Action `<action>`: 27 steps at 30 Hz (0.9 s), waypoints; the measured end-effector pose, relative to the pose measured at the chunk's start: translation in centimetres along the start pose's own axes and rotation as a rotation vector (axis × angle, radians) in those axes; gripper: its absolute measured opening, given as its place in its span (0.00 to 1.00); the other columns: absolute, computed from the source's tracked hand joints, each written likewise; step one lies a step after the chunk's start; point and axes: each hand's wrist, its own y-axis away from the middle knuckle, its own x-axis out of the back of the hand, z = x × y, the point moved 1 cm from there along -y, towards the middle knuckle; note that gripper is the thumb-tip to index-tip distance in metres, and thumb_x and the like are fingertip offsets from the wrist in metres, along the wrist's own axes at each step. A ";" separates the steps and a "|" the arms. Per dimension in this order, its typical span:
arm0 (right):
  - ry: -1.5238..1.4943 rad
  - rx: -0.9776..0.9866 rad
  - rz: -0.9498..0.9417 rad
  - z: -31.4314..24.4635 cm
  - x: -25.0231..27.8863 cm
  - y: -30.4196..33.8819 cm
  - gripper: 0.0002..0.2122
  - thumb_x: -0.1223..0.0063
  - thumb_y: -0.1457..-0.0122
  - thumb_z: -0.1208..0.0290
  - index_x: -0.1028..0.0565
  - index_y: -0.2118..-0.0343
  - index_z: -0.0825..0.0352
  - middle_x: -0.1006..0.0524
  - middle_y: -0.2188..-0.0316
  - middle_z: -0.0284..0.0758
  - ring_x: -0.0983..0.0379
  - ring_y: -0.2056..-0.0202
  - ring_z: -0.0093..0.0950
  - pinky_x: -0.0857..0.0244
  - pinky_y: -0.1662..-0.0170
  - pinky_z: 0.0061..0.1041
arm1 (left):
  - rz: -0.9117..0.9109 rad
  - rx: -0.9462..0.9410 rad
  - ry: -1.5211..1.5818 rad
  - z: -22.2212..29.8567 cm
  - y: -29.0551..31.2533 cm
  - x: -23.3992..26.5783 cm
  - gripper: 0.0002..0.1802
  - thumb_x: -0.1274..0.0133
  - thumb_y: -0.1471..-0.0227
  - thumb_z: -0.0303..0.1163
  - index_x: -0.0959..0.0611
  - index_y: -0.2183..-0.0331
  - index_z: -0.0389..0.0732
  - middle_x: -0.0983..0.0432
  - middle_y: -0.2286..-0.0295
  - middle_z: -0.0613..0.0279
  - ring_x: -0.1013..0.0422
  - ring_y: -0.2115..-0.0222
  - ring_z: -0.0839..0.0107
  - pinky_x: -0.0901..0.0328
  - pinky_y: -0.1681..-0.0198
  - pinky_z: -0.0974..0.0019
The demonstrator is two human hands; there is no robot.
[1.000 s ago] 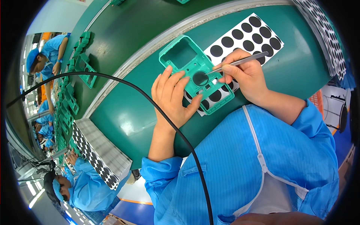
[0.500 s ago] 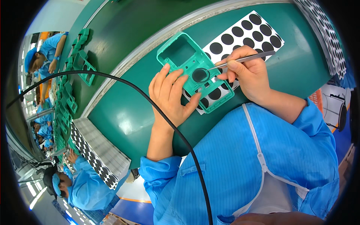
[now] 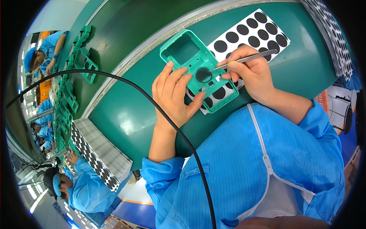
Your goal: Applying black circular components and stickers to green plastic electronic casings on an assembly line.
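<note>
A green plastic housing [image 3: 183,64] lies tilted over a white sheet of black round stickers [image 3: 252,31]. It has a large rectangular opening at its far end and a round hole [image 3: 203,75] near its middle. My left hand [image 3: 173,95] rests on its left side, fingers along the frame and thumb across the near part. My right hand [image 3: 249,72] is closed around metal tweezers [image 3: 251,57]. Their tip reaches the edge of the round hole, where a dark disc shows; whether the tip grips anything is too small to tell.
On the left stands a thick stack of sticker sheets [image 3: 103,149]; another stack [image 3: 329,38] is at the far right. Beyond the metal rail, several green housings [image 3: 85,65] line a conveyor. A black cable [image 3: 152,101] arches across the view. Co-workers in blue [image 3: 89,187] sit at left.
The tweezers' tip has shifted slightly left and the right hand has tilted a little. The housing and left hand have barely moved.
</note>
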 end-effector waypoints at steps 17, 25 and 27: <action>0.040 -0.043 0.017 -0.1 0.3 -0.1 0.03 0.52 0.44 0.77 0.30 0.71 0.70 0.30 0.76 0.30 0.34 0.80 0.12 0.30 0.70 0.14 | -0.054 0.003 0.040 0.4 -0.3 -0.2 0.19 0.39 0.70 0.32 0.19 0.68 0.47 0.32 0.58 0.56 0.43 0.50 0.49 0.45 0.49 0.53; 0.018 -0.062 0.026 -0.2 0.3 -0.2 0.03 0.50 0.45 0.76 0.30 0.72 0.69 0.28 0.76 0.30 0.33 0.80 0.13 0.32 0.72 0.13 | -0.080 0.002 0.047 0.4 -0.4 -0.1 0.15 0.40 0.69 0.32 0.18 0.70 0.49 0.33 0.57 0.56 0.44 0.49 0.49 0.48 0.47 0.53; 0.020 -0.064 0.024 -0.2 0.3 -0.2 0.03 0.50 0.45 0.76 0.30 0.72 0.69 0.28 0.76 0.30 0.33 0.80 0.13 0.32 0.72 0.13 | -0.092 0.004 0.063 0.5 -0.4 -0.2 0.14 0.41 0.68 0.32 0.18 0.70 0.50 0.34 0.56 0.56 0.46 0.48 0.50 0.50 0.47 0.53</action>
